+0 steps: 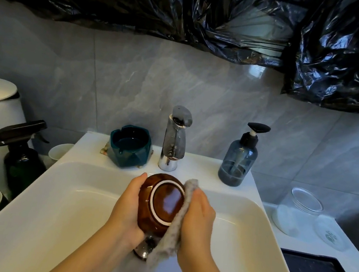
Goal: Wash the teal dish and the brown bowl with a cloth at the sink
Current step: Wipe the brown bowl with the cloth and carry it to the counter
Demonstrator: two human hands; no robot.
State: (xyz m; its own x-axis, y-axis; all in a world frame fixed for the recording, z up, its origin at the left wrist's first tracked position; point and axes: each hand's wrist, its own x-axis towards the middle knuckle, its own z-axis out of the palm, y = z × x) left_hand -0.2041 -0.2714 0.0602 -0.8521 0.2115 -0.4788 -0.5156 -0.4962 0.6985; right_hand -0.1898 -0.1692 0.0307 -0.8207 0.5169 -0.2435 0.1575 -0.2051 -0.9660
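Left hand (129, 208) grips bowl (162, 203); right hand (198, 214) presses cloth (175, 224) on. Bowl likely slippery, breakable; hold by rim.

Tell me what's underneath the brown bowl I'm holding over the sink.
Below the brown bowl a metal drain plug shows in the sink, partly covered by the bowl, the left hand and the hanging cloth. The bowl's inside faces away, unseen.
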